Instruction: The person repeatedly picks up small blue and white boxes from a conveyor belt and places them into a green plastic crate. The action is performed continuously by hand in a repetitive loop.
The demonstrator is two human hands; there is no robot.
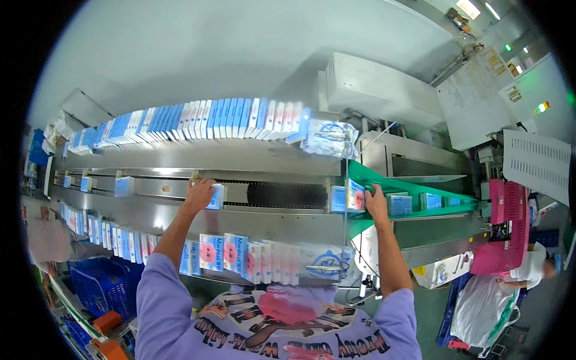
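Step in hand, I judge, is setting or straightening packs in the conveyor channel [288, 195] along the middle of the steel desk [276, 162]. L hand [201, 192], approx. 9 o'clock, lies over a blue-white pack [216, 197], fingers bent; if it grips or only rests, I cannot tell. R hand [377, 205], betw. 3 and 4 o'clock, has half-curled fingers at the right edge of a pink-printed pack [356, 196], by the green guard [373, 174]; firm grip is also unclear.

Next move probably calls for both packs to sit straight in the channel, w/o catching the guard.

Hard to see: L hand covers part of its pack; R thumb is not clear; front-row packs [234, 254] at 7 o'clock blur toward 6; packs near the 9 o'clock rim are v. small.
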